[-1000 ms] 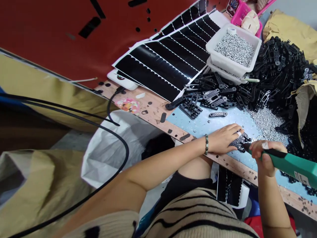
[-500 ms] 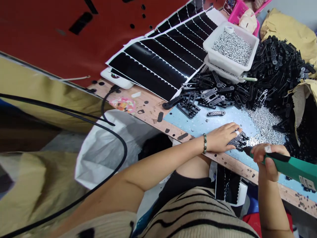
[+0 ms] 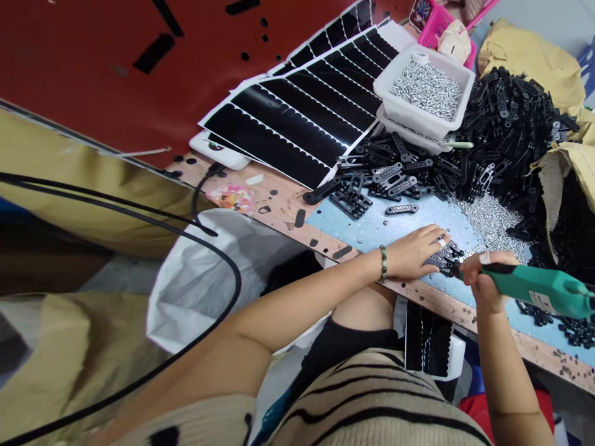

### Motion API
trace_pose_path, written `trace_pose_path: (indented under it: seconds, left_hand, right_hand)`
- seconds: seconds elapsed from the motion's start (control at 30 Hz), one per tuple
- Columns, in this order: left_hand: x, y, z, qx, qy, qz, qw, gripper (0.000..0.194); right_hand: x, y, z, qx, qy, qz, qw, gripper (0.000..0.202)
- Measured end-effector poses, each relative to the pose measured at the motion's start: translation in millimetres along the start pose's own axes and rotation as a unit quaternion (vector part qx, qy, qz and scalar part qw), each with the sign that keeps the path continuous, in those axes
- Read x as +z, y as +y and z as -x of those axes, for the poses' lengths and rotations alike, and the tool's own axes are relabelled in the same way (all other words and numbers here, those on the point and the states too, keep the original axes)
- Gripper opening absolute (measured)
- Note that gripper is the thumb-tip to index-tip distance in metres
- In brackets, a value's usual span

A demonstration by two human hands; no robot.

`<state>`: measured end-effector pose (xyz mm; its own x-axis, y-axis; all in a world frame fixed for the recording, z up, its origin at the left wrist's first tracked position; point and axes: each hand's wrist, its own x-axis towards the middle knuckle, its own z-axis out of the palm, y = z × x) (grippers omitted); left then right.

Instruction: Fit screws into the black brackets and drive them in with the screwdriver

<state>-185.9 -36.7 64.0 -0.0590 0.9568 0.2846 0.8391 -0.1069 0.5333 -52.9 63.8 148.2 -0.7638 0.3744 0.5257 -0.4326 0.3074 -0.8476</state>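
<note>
My left hand [image 3: 413,253], with a beaded bracelet and a white band on one finger, is closed on a group of black perforated plastic links [image 3: 447,255], held down near the table's front edge. My right hand [image 3: 486,279] is wrapped round a green electric screwdriver [image 3: 539,290], tilted almost level. Its dark tip meets the right side of the held links; the exact contact point is too small to make out. Beyond the hands, a heap of loose silver screws [image 3: 493,226] lies on the light blue mat [image 3: 325,226].
A large pile of black links [image 3: 502,124] covers the back right. White tubs [image 3: 460,118] of screws stand beside black sticker sheets [image 3: 283,118]. A yellow sack [image 3: 579,167] lies at right. A black cable [image 3: 235,272] loops by a white bag [image 3: 181,291] at left.
The screwdriver and my right hand have shifted left, and the tool has swung to a flatter angle with its tip at the links. My left hand stays on the links.
</note>
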Motion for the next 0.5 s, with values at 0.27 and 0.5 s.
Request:
trace_pose_path:
  seconds: [0.27,0.5]
  left_hand:
    - [0.1,6,-7,-0.08,-0.073,-0.028,0.994,0.07]
    - [-20.3,55,4,-0.054,0.074,0.031,0.995,0.082]
  right_hand:
    - [-41,-52,42,-0.085,0.291,0.089,0.949,0.027]
    - [-107,-84,150,0.012,0.477,0.385,0.79,0.043]
